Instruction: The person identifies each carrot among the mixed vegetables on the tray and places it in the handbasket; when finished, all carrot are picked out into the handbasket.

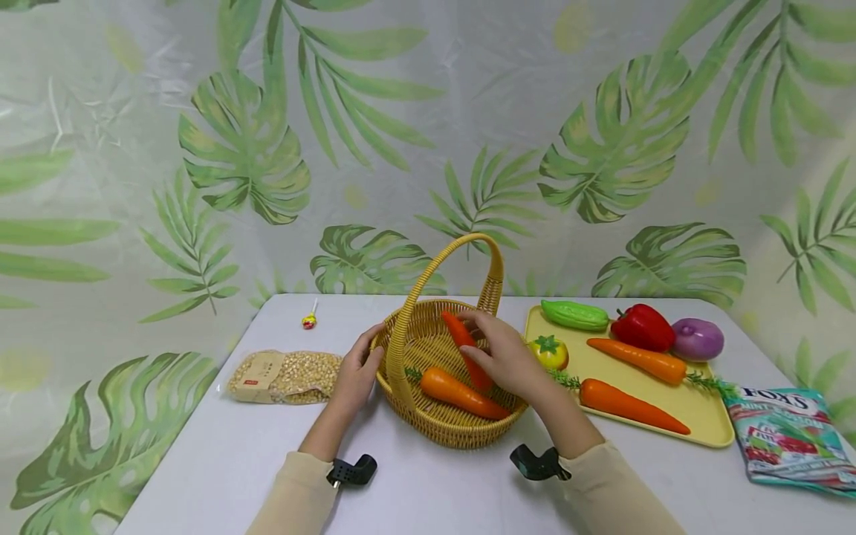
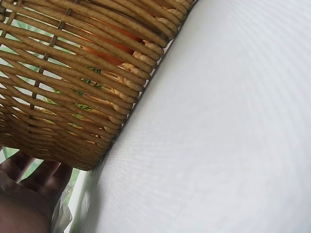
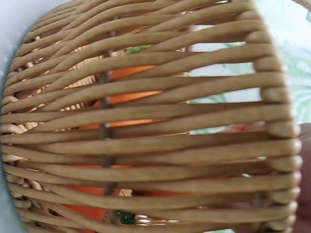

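Here, the left hand (image 1: pixel 357 373) rests against the basket (image 1: pixel 438 429) at centre frame; the right hand (image 1: pixel 506 354) pinches the upper carrot (image 1: pixel 478 372) inside, probably best guided gently clear of the lower carrot (image 1: pixel 460 391).

The left hand (image 1: pixel 357 369) touches the left of the basket (image 1: pixel 458 433). The right hand (image 1: pixel 506 352) arches over its right rim, fingers bent.

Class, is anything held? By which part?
Left hand touches the basket at its left side; right hand is over the middle of a reddish vegetable, hold unclear.
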Demonstrator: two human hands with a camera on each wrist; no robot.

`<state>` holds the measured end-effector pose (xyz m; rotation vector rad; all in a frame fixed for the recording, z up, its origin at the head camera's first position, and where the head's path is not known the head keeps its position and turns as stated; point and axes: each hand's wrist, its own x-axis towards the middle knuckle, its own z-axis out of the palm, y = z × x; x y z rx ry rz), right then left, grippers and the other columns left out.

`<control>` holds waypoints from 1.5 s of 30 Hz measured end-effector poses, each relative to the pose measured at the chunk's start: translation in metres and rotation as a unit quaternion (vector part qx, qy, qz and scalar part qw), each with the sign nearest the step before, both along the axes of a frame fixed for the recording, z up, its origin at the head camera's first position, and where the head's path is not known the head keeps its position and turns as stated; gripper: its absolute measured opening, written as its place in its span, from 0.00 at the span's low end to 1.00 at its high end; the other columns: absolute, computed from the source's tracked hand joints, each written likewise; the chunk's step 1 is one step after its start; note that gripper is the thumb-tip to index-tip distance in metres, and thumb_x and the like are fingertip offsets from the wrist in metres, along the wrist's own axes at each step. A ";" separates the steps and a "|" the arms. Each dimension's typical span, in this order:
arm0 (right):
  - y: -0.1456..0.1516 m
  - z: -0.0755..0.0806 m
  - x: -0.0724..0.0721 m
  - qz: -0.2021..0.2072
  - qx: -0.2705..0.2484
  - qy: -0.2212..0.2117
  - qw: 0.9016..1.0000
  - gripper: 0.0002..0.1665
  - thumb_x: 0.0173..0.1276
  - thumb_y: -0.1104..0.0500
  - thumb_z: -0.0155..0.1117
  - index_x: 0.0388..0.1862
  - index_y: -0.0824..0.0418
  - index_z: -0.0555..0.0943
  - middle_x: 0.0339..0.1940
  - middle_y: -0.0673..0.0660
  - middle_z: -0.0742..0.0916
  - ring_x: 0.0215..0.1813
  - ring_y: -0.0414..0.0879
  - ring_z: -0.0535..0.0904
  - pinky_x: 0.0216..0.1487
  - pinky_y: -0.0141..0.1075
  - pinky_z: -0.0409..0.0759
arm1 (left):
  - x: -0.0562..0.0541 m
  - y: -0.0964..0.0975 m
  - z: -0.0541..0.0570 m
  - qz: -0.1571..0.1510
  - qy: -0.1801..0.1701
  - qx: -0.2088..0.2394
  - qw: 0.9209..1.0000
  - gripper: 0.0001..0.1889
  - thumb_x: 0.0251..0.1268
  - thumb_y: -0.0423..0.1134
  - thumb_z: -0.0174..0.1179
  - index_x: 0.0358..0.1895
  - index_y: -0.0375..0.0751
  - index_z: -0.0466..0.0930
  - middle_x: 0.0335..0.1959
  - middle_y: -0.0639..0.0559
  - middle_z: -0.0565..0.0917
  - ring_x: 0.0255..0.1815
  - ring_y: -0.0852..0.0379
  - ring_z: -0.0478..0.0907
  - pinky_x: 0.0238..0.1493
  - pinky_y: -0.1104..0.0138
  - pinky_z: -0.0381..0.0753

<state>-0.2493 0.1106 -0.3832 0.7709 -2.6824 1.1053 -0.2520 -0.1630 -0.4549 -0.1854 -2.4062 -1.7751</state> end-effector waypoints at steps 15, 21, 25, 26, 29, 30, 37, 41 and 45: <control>-0.013 -0.016 -0.012 0.014 0.055 -0.031 0.998 0.29 0.67 0.65 0.67 0.67 0.55 0.73 0.55 0.56 0.84 0.55 0.50 0.82 0.56 0.47 0.83 | 0.001 0.000 0.000 0.001 0.003 0.000 1.000 0.23 0.79 0.45 0.47 0.73 0.58 0.67 0.76 0.50 0.69 0.78 0.47 0.62 0.77 0.49 0.63; -0.015 -0.020 -0.009 0.035 0.096 -0.066 0.993 0.29 0.68 0.65 0.66 0.68 0.60 0.74 0.58 0.59 0.84 0.59 0.53 0.81 0.61 0.49 0.81 | 0.001 0.001 0.001 0.003 0.001 -0.002 1.000 0.22 0.79 0.44 0.47 0.73 0.58 0.68 0.75 0.50 0.69 0.78 0.47 0.63 0.77 0.49 0.64; -0.014 -0.020 -0.006 0.044 0.102 -0.069 0.991 0.26 0.70 0.63 0.65 0.66 0.60 0.76 0.60 0.60 0.84 0.61 0.55 0.80 0.63 0.51 0.79 | 0.000 0.001 0.001 0.005 0.001 -0.001 1.000 0.22 0.79 0.43 0.47 0.73 0.58 0.68 0.75 0.49 0.70 0.77 0.47 0.64 0.76 0.49 0.65; -0.014 -0.019 -0.006 0.044 0.101 -0.069 0.992 0.25 0.70 0.62 0.65 0.66 0.60 0.76 0.60 0.60 0.83 0.61 0.55 0.80 0.64 0.52 0.79 | 0.000 0.001 0.001 0.005 0.002 -0.001 1.000 0.22 0.79 0.43 0.48 0.73 0.58 0.68 0.75 0.50 0.70 0.77 0.47 0.64 0.76 0.49 0.65; -0.010 -0.018 -0.004 0.038 0.099 -0.061 0.993 0.23 0.71 0.60 0.64 0.65 0.58 0.78 0.61 0.58 0.83 0.62 0.55 0.79 0.64 0.52 0.78 | 0.000 0.002 0.001 0.004 0.002 0.001 1.000 0.22 0.79 0.44 0.47 0.72 0.59 0.68 0.75 0.52 0.69 0.78 0.48 0.63 0.77 0.50 0.63; -0.008 -0.017 -0.004 0.037 0.098 -0.051 0.993 0.23 0.71 0.60 0.63 0.64 0.58 0.78 0.60 0.58 0.84 0.62 0.55 0.79 0.64 0.52 0.78 | 0.000 0.001 0.000 0.003 0.002 0.000 1.000 0.22 0.79 0.44 0.47 0.73 0.59 0.68 0.75 0.52 0.69 0.78 0.49 0.62 0.77 0.50 0.63; 0.008 -0.007 0.000 0.011 0.050 0.001 0.999 0.18 0.72 0.61 0.62 0.59 0.57 0.81 0.56 0.57 0.85 0.58 0.54 0.81 0.60 0.52 0.81 | -0.001 0.001 -0.002 0.001 0.007 -0.002 1.000 0.22 0.79 0.43 0.48 0.73 0.58 0.68 0.75 0.52 0.69 0.79 0.48 0.61 0.78 0.50 0.62; 0.020 -0.001 0.002 -0.001 0.017 0.015 1.000 0.17 0.72 0.63 0.61 0.59 0.55 0.81 0.57 0.56 0.85 0.59 0.54 0.81 0.60 0.53 0.81 | -0.001 0.001 -0.001 0.002 -0.003 0.000 1.000 0.23 0.80 0.43 0.47 0.74 0.57 0.67 0.76 0.51 0.68 0.79 0.48 0.61 0.78 0.50 0.61; 0.032 0.002 0.004 -0.015 0.004 0.012 1.000 0.18 0.73 0.62 0.61 0.60 0.52 0.81 0.58 0.55 0.84 0.61 0.53 0.80 0.61 0.52 0.81 | 0.007 0.004 0.012 0.002 -0.017 -0.001 1.000 0.23 0.80 0.40 0.46 0.75 0.52 0.65 0.77 0.48 0.66 0.80 0.46 0.59 0.79 0.50 0.59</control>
